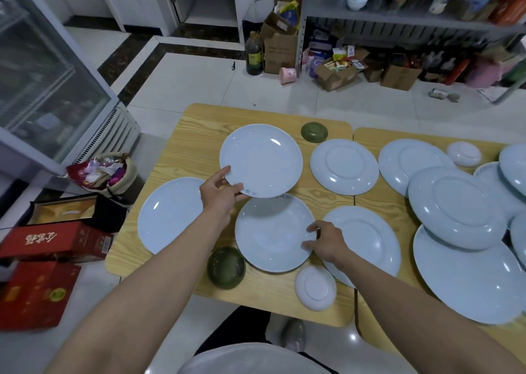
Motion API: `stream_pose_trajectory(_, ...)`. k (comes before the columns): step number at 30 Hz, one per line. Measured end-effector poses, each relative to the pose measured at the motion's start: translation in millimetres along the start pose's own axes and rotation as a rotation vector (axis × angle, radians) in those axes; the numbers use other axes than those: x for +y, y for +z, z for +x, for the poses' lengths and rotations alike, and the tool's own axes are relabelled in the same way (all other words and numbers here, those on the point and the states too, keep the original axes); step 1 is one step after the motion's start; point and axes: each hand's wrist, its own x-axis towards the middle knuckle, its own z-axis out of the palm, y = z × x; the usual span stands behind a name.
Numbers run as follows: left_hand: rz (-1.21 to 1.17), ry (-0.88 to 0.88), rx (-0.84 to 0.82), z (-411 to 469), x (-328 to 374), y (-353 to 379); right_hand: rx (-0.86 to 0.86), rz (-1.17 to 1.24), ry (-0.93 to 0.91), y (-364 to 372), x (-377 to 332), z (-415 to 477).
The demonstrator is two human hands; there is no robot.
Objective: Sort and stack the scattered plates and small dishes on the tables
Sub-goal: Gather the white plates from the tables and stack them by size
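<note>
Top plate (261, 157) is face up, far-centre on the left table (193, 134). Its near rim hangs over the far rim of the mid plate (270, 237) & throws a shadow there, so I judge it's off the wood on my side. My L hand (220, 195) pinches that near-left rim, thumb on top, fingers under. My R hand (327, 242) has fingers curled on the mid plate's right rim, steadying it. Mid plate is flat, also face up.

Step as I read it: set top plate into mid plate. Both look the same size, so they should nest.

To do it well:
- Hold it level & bring it twd me till the rims line up.
- Lower the near edge 1st, then ease the far edge down. No drop, since glaze slips & chips.
- R fingertips stay outside the rim; let go only once it's seated.

Watch the green dish (226, 267) just beside the mid plate's near-left edge. The white dish (316, 288) sits upside down near my R wrist, & a flipped plate (370, 237) lies just right, partly under my R hand. The left plate (168, 217), face up, looks the next candidate. Flipped ones need turning 1st.
</note>
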Motion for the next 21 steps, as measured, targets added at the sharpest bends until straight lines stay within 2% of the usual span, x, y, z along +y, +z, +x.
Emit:
stream_pose_trajectory(6,-0.014,-0.019,0.017,0,-2,-5,0.072,0.154,0.038,9,5,0)
stream_pose_trajectory(12,-0.028,-0.02,0.01,2,5,-2,0.172,0.501,0.049,3,4,1)
stream_pose_trajectory(21,-0.073,0.03,-0.028,-6,24,14,0.349,0.843,0.074,-32,2,-7)
